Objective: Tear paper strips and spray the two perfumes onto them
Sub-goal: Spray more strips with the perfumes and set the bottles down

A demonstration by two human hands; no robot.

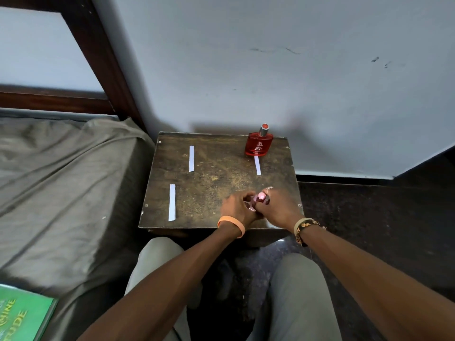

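Observation:
A small pink perfume bottle is held between both hands near the front right of the brown wooden table. My left hand grips its lower part and my right hand curls round its top. A red perfume bottle stands upright at the table's far right corner. Three white paper strips lie flat: one at the far left, one at the near left, and one just in front of the red bottle.
A bed with a grey sheet lies to the left, its dark wooden frame behind. A green book rests on the bed's near corner. A pale wall backs the table. Dark floor spreads right.

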